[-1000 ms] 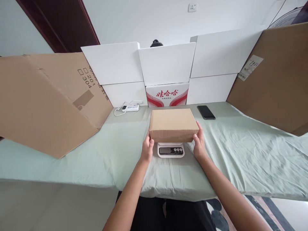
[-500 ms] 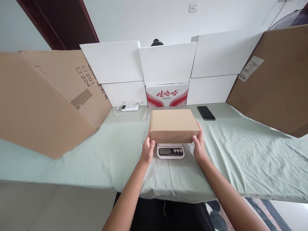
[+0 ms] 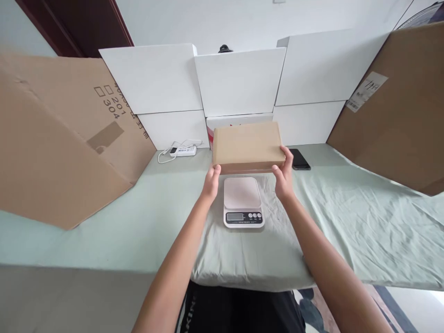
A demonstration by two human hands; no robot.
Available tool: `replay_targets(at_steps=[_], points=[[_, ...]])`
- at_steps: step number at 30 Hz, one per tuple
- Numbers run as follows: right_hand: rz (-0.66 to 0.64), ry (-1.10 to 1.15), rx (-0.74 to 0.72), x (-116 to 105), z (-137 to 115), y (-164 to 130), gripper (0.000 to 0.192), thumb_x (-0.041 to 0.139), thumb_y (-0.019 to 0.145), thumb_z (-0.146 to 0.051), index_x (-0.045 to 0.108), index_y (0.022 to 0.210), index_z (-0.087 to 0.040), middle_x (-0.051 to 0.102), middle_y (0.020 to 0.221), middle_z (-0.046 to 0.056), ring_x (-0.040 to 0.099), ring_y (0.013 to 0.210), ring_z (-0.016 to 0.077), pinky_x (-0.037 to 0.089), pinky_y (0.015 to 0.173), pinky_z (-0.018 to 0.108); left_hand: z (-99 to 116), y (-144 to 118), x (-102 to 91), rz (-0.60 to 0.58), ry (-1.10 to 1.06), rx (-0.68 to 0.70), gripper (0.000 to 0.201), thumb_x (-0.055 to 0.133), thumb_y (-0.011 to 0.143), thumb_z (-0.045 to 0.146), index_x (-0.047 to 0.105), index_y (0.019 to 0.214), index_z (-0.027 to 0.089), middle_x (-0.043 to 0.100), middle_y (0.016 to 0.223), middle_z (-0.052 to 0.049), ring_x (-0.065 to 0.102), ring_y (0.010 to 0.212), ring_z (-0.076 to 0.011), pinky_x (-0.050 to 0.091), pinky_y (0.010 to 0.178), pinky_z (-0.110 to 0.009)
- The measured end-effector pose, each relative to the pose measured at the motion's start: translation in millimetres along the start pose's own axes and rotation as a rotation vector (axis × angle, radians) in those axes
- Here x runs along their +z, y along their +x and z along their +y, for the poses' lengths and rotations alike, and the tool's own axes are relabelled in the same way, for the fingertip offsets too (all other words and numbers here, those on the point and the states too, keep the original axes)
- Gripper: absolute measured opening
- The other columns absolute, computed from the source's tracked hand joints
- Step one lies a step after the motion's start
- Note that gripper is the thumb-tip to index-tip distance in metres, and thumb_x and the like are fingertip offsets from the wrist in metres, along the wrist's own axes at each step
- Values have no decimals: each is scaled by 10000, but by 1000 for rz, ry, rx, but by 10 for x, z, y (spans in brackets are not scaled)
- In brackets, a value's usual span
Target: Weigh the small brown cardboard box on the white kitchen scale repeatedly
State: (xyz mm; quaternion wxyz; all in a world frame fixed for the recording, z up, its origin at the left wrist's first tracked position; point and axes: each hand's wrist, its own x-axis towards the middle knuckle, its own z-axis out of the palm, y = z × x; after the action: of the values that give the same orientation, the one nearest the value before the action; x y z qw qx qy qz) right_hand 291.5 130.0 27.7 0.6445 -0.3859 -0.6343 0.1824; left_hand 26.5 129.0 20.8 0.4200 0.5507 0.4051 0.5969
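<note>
left cardboard sheet (image 3: 69, 138): "201", "304" | shipping label (image 3: 367, 91) on right cardboard: print probably too small to read

left hand (image 3: 211, 181) — grip raised, closed | right hand (image 3: 283, 178) — same, arms outstretched

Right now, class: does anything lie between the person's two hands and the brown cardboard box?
Nothing visible does. The left hand and the right hand grip the ends of the brown cardboard box directly, holding it above the kitchen scale, whose platform is bare.
</note>
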Motion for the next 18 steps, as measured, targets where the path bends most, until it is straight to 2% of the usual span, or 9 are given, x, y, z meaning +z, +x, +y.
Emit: replay_targets(at_steps=[3, 6, 11, 18], points=[[-25, 34, 68, 168, 344, -25, 892, 637, 924, -790, 411, 1634, -299, 466, 1715, 142, 428, 1633, 427, 320, 1395, 672, -361, 70, 28, 57, 15, -45, 788, 538, 982, 836, 644, 1470, 226, 660, 1629, -155, 547, 1601, -355, 396, 1361, -501], [-84, 76, 125, 242, 567, -97, 958, 656, 929, -774, 330, 1702, -312, 400, 1793, 129, 366, 1693, 402, 278, 1428, 625, -560, 58, -4, 69, 9, -76, 759, 535, 998, 804, 624, 1493, 235, 645, 1648, -148, 529, 1618, -351, 386, 1364, -504], [-55, 123, 220, 266, 691, -108, 1081, 688, 884, -816, 262, 1750, -329, 297, 1874, 99, 252, 1758, 390, 149, 1464, 621, -602, 110, -2, 47, -20, -100, 818, 520, 993, 817, 584, 1559, 231, 593, 1708, -141, 494, 1648, -345, 377, 1370, -489], [-90, 115, 269, 281, 720, -91, 1151, 683, 869, -839, 207, 1773, -309, 300, 1877, 115, 265, 1760, 368, 156, 1465, 607, -608, 141, 21, 46, -18, -103, 823, 503, 1002, 820, 569, 1600, 259, 576, 1731, -116, 470, 1670, -345, 371, 1384, -511]])
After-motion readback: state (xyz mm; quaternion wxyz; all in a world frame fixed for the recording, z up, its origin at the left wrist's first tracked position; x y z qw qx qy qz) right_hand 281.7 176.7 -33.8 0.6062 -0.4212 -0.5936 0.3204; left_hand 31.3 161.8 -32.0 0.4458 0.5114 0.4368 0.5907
